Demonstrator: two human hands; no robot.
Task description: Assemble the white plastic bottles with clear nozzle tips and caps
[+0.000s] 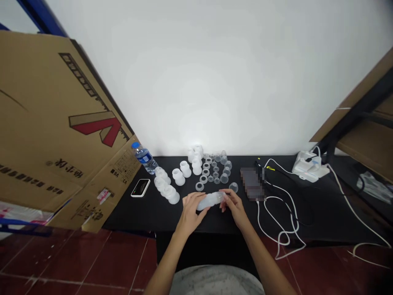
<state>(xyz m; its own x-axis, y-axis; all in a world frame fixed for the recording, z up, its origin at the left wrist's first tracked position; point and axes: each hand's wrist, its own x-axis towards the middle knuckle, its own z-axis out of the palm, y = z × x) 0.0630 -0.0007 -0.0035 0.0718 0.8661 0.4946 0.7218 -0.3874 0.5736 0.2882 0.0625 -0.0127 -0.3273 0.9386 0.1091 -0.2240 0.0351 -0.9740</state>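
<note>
A white wall point(215, 73) rises behind a black table point(310, 213), and a large flattened cardboard box point(55, 123) leans in from the left over a red tile floor point(76, 262). A white cable point(278, 229) loops off the table's right side from a white power strip point(308, 167). Near the table's front edge, the person's hands hold a frosted plastic stack point(210, 201), its long axis running roughly side to side and tilting slightly, with the right end farther forward. The left hand point(192, 211) is curled over the stack's left end, fingers pressed around it. The right hand point(235, 207) grips the right end with its fingertips bunched together. Whether the stack touches the table cannot be told. Just beyond the hands stand frosted cups point(185, 169) and small clear cups point(224, 178), with clear rings point(199, 187) among them. One clear cup point(233, 187) sits nearest the right hand. A water bottle point(144, 159) lies beside a phone point(140, 187).
</note>
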